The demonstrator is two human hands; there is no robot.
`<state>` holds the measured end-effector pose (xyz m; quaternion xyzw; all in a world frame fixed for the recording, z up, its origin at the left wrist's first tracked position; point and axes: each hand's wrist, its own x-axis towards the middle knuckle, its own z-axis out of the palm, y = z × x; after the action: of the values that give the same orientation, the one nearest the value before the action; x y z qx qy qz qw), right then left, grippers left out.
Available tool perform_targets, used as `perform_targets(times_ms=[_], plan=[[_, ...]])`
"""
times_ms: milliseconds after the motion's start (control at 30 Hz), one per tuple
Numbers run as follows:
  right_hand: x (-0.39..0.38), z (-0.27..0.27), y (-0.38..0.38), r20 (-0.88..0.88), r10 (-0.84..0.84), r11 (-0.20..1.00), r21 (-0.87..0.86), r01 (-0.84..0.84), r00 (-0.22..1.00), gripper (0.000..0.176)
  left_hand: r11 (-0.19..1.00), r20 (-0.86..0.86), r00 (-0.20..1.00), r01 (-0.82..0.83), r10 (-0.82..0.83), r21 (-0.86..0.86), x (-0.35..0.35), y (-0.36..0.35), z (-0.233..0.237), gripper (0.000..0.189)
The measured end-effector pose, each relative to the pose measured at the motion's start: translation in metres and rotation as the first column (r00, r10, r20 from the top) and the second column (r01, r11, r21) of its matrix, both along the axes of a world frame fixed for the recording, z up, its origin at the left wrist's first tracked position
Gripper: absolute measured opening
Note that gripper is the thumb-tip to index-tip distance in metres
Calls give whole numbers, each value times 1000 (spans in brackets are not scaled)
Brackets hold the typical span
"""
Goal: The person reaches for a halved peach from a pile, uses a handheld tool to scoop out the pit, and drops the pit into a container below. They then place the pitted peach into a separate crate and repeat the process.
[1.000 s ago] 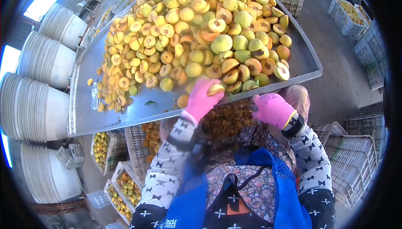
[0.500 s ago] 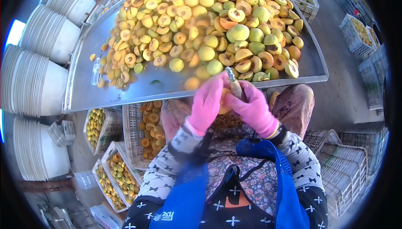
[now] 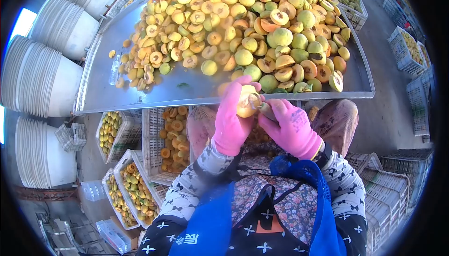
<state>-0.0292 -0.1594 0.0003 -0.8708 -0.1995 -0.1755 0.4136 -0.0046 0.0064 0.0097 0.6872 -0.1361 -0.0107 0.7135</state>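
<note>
In the head view my left hand [image 3: 231, 122], in a pink glove, is wrapped around a yellow peach half [image 3: 245, 105], its cut face turned to the right. My right hand [image 3: 294, 130], gloved alike, grips a pitting tool [image 3: 268, 111] by its handle. The tool's tip meets the cut face around the stone and is mostly hidden there. Both hands are close together over my lap, by the near edge of a metal table [image 3: 154, 105]. Beyond them lies a large heap of halved peaches [image 3: 210, 36].
A plastic bottle [image 3: 114, 70] lies on the table's left part. Below, a crate [image 3: 153, 139] holds peach halves beside my leg, with more fruit crates [image 3: 114, 137] to the left. Stacked white tubs [image 3: 47, 153] stand at far left, and stacked crates [image 3: 386, 200] at right.
The tool has swung from pointing up to lying against the peach half. My left hand has turned, bringing the cut face into view. The whole view has shifted slightly.
</note>
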Motion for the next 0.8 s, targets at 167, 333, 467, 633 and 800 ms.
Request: perform_targets(times_ms=[167,333,467,633,800], plan=[[3,0,-5,17,-4,959,-282,8,1000,38,999,54,999,-4,2,32,5,1,4,29],[4,-2,-4,-31,39,929,-367,-47,999,34,998,-29,999,23,-25,-51,6,5,4,21],[0,-10,5,-194,69,959,-257,-119,979,32,960,-290,957,-69,-14,-272,3,0,7,21],[-9,-10,20,-330,151,988,76,-133,932,32,890,-328,942,-208,71,-405,8,-8,-2,19],[0,-23,8,-174,109,978,-156,-136,979,30,919,-362,932,-147,4,-367,11,-3,4,19]])
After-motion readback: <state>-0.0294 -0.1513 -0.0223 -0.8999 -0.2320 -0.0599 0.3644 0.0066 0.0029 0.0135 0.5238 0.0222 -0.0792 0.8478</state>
